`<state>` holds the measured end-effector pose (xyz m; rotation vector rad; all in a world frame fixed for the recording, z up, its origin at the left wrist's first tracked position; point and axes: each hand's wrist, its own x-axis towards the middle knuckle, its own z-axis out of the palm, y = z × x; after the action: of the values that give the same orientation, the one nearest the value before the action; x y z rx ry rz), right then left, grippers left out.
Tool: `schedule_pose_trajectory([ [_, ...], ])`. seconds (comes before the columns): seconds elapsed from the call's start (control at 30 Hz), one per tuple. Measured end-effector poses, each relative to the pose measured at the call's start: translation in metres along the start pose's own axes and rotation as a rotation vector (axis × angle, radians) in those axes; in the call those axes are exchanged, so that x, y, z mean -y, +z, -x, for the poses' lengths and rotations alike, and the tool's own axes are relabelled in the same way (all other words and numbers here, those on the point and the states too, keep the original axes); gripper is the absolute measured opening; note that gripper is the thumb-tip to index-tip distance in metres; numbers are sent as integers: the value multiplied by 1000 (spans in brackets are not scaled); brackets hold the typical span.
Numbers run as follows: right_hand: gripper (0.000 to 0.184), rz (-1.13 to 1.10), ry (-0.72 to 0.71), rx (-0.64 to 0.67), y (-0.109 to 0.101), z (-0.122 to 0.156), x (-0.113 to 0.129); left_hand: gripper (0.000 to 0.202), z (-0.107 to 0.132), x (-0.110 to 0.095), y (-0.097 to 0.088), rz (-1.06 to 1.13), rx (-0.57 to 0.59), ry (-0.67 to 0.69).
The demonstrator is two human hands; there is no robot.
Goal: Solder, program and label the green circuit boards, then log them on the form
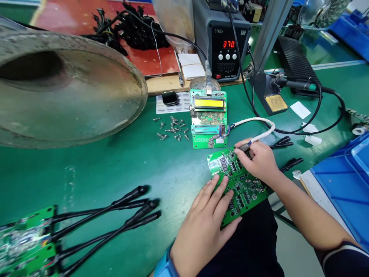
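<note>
Two green circuit boards (244, 192), joined or lying edge to edge, rest at the front edge of the table. My left hand (206, 219) lies over their near left part, fingers stretched out flat against the surface. With closed fingers, my right hand (259, 158) pinches the dark end of a white-sleeved cable (266, 123) against the upper board. The tip's exact contact is hidden by the fingers. That cable runs to a programmer board (209, 138) with a lit yellow display (209, 103) and a blue-green chip socket (205, 129).
Loose screws (174, 129) lie left of the programmer. Behind stand a soldering station (227, 46) reading 370 and an iron in its holder (269, 92). A large duct hood (86, 96) overhangs the left. More boards with black leads (115, 227) lie front left; a blue bin (343, 181) is right.
</note>
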<state>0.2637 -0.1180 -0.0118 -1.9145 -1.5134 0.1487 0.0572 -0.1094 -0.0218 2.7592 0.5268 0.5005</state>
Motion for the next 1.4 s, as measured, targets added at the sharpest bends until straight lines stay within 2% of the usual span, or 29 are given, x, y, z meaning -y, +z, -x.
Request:
schedule_pose_trajectory([
  [0.27, 14, 5, 15, 1, 1, -3, -3, 41, 0, 0, 0, 11, 14, -7],
  [0.4, 19, -70, 55, -8, -16, -3, 1, 42, 0, -2, 1, 13, 19, -23],
  [0.5, 17, -127, 27, 26, -36, 12, 11, 41, 0, -2, 2, 21, 17, -27],
  [0.6, 11, -174, -21, 135, -45, 38, 19, 42, 0, -2, 3, 27, 15, -30],
  [0.7, 10, -211, -50, 125, -39, 62, 18, 41, 0, -2, 3, 28, 12, -29],
  [0.8, 10, -193, -67, 65, -30, 71, 14, 41, 0, -2, 3, 25, 5, -29],
  [1.4, 10, -140, -50, 62, -28, 67, 14, 41, 1, -2, 2, 36, 13, -44],
])
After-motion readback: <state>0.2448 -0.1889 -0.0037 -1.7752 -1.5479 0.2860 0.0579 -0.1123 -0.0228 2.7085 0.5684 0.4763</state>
